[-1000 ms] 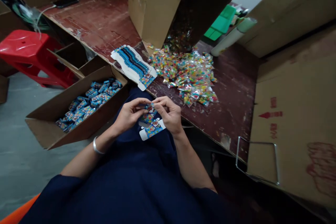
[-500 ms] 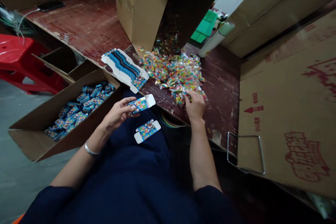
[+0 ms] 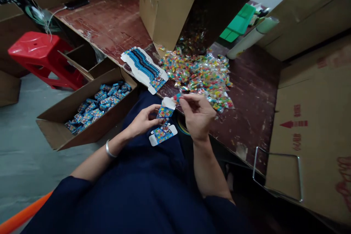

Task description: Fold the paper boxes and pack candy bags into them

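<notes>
My left hand [image 3: 146, 120] grips a small blue printed candy box [image 3: 166, 112] whose white top flap stands open. Between the fingertips of my right hand [image 3: 199, 115] is a small clear packet of colourful candy [image 3: 177, 98], held right at the mouth of that box. Another small box, flattened with white flaps [image 3: 164, 134], lies on my lap just below. Beyond my right hand, a heap of candy packets [image 3: 203, 73] spreads over the table from a tipped cardboard carton [image 3: 168, 11]. A fanned stack of flat blue boxes [image 3: 142, 65] lies left of the heap.
At my left, a long cardboard box [image 3: 90, 139] holds many filled-looking blue boxes. A red stool [image 3: 41, 51] stands beyond it. A large carton [image 3: 315, 124] with a wire handle [image 3: 276, 155] borders the right. Green baskets [image 3: 238, 23] and a roll [image 3: 252, 38] sit behind the heap.
My right hand has come from the heap toward my left hand with a candy packet. My left hand has turned the box more upright. The whole view has shifted.
</notes>
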Motion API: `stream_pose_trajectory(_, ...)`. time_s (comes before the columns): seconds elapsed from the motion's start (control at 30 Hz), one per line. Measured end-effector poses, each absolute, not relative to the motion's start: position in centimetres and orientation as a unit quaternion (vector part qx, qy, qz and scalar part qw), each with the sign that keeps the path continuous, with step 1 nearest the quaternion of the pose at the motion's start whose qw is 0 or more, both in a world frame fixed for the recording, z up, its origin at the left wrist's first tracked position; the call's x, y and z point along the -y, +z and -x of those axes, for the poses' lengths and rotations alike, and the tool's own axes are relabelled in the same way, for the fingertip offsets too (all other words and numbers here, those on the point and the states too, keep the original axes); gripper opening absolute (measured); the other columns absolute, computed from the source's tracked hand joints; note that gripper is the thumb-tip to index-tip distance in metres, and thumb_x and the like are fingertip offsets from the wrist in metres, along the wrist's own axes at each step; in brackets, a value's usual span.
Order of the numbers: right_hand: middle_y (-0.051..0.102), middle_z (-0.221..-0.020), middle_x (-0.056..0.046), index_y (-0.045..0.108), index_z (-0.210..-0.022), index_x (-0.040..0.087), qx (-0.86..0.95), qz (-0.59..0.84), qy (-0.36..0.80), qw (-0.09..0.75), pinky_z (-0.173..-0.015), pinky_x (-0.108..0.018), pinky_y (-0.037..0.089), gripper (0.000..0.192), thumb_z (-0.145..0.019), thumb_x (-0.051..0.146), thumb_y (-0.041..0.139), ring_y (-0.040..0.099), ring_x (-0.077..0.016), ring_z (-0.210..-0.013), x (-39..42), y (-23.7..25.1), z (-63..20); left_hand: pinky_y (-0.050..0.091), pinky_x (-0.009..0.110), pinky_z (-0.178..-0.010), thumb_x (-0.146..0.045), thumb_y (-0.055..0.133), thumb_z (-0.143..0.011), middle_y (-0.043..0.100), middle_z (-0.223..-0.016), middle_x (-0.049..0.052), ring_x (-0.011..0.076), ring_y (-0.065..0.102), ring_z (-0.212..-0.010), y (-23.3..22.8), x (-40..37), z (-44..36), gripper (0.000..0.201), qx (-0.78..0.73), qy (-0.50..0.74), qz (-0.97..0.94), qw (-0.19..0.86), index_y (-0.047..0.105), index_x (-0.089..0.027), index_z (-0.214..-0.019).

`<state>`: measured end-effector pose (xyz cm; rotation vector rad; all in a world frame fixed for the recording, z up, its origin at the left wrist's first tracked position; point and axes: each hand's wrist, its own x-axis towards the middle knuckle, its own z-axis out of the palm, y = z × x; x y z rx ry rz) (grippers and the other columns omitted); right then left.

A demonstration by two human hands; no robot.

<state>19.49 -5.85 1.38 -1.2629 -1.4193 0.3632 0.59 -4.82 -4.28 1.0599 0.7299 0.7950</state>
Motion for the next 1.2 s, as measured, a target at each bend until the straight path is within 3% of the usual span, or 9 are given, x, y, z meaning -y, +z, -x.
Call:
stream_pose_trajectory(0.17,0.076,-0.093,-0.004,0.075,-0.091,0.026,0.696,0.546,0.097,0.457,-0.089,-0.041,0.059,0.010,-0.097,0.030,0.068,0.070,-0.0224,-0.094,5.7,1.4,-19.0,0.061,0.036,-0.090,-0.043,0.079,-0.086,0.077,-0.110,0.010,0.0237,0.074,-0.099,-4.2,5.1,-0.5,0.041,-0.327,0.395,-0.510,0.691,0.070,-0.016,-0.116)
stream_pose_trajectory(0.27,0.074,-0.108,-0.008,0.075,-0.084,0.025,0.733,0.549,0.046,0.399,-0.101,-0.049,0.053,0.015,-0.096,0.029,0.068,0.065,-0.0274,-0.110,5.5,1.8,-19.4,0.061,0.038,-0.093,-0.039,0.077,-0.087,0.078,-0.109,0.009,0.0253,0.074,-0.101,-4.4,5.3,-0.7,0.037,-0.346,0.413,-0.516,0.666,0.070,-0.015,-0.115)
stream_pose_trajectory(0.37,0.071,-0.124,-0.011,0.075,-0.085,0.023,0.759,0.531,0.080,0.369,-0.106,-0.051,0.052,0.019,-0.098,0.030,0.063,0.063,-0.0293,-0.120,5.3,1.7,-19.6,0.062,0.036,-0.090,-0.031,0.078,-0.085,0.076,-0.110,0.009,0.0238,0.075,-0.099,-4.3,5.6,-0.8,0.043,-0.359,0.441,-0.519,0.638,0.066,-0.016,-0.124)
stream_pose_trajectory(0.53,0.074,-0.122,-0.008,0.075,-0.110,0.027,0.694,0.512,0.207,0.462,-0.089,-0.038,0.063,0.019,-0.097,0.039,0.068,0.072,-0.0242,-0.110,5.7,0.4,-19.1,0.061,0.029,-0.082,-0.026,0.077,-0.086,0.071,-0.107,0.005,0.0157,0.073,-0.083,-3.0,5.9,-0.5,0.070,-0.353,0.473,-0.506,0.629,0.049,-0.026,-0.150)
stream_pose_trajectory(0.73,0.077,-0.108,-0.006,0.076,-0.092,0.024,0.625,0.513,0.302,0.505,-0.091,-0.038,0.063,0.013,-0.093,0.037,0.072,0.076,-0.0228,-0.099,6.3,-1.2,-18.1,0.057,0.024,-0.072,-0.031,0.083,-0.081,0.066,-0.101,0.003,0.0109,0.067,-0.073,-2.8,5.9,-0.5,0.047,-0.351,0.460,-0.486,0.655,0.066,-0.021,-0.124)
stream_pose_trajectory(0.87,0.077,-0.112,-0.007,0.076,-0.089,0.024,0.614,0.505,0.291,0.532,-0.094,-0.040,0.062,0.011,-0.092,0.034,0.074,0.076,-0.0236,-0.104,6.3,-1.8,-17.7,0.054,0.021,-0.068,-0.035,0.085,-0.080,0.064,-0.107,0.003,0.0082,0.064,-0.070,-2.7,5.7,-0.5,0.042,-0.348,0.438,-0.497,0.663,0.065,-0.019,-0.114)
stream_pose_trajectory(0.93,0.079,-0.109,-0.006,0.075,-0.099,0.025,0.605,0.489,0.284,0.561,-0.096,-0.040,0.062,0.008,-0.094,0.031,0.073,0.077,-0.0227,-0.104,6.4,-1.8,-17.4,0.055,0.022,-0.070,-0.038,0.086,-0.079,0.064,-0.107,0.003,0.0099,0.066,-0.073,-2.5,5.6,-0.5,0.046,-0.338,0.450,-0.483,0.671,0.060,-0.020,-0.113)
stream_pose_trajectory(1.03,0.081,-0.100,-0.003,0.071,-0.109,0.026,0.576,0.476,0.301,0.592,-0.089,-0.038,0.064,0.018,-0.092,0.032,0.076,0.079,-0.0210,-0.094,6.4,-1.5,-16.8,0.056,0.024,-0.071,-0.041,0.088,-0.077,0.066,-0.103,0.002,0.0124,0.069,-0.075,-2.2,5.6,-0.6,0.055,-0.322,0.471,-0.447,0.688,0.052,-0.022,-0.115)
stream_pose_trajectory(1.2,0.079,-0.092,-0.004,0.070,-0.082,0.023,0.560,0.493,0.363,0.559,-0.078,-0.033,0.063,0.017,-0.086,0.035,0.082,0.076,-0.0197,-0.087,5.9,-0.3,-16.7,0.055,0.023,-0.071,-0.034,0.085,-0.081,0.068,-0.106,0.004,0.0122,0.068,-0.076,-2.3,5.7,-0.5,0.050,-0.362,0.481,-0.483,0.636,0.052,-0.022,-0.116)
